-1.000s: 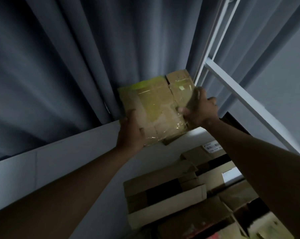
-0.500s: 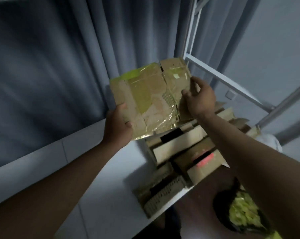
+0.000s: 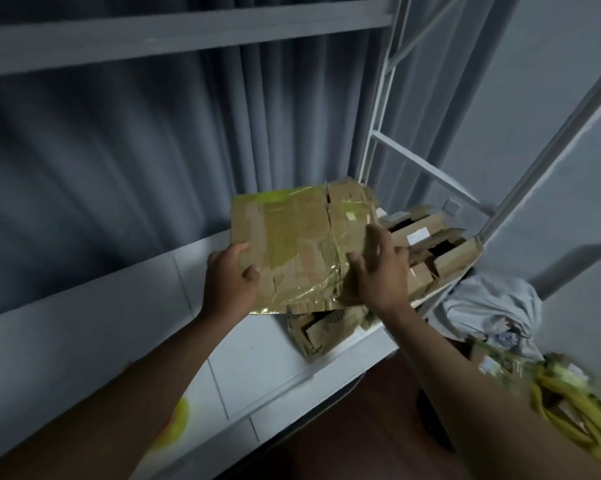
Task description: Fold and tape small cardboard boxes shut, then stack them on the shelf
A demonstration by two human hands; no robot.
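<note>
Stacking step: left hand [image 3: 230, 275] grips taped cardboard box [image 3: 294, 247] near edge, right hand [image 3: 378, 268] loose-fingered against its right side, next lower it squarely onto box pile [image 3: 420, 244] at shelf [image 3: 257, 372] right end

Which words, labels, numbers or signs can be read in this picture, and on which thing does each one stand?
None can be read.
White label on a brown cardboard box on the white metal shelf: too blurred.
Small pale sticker on the taped brown cardboard box in both hands: no readable text.
</note>
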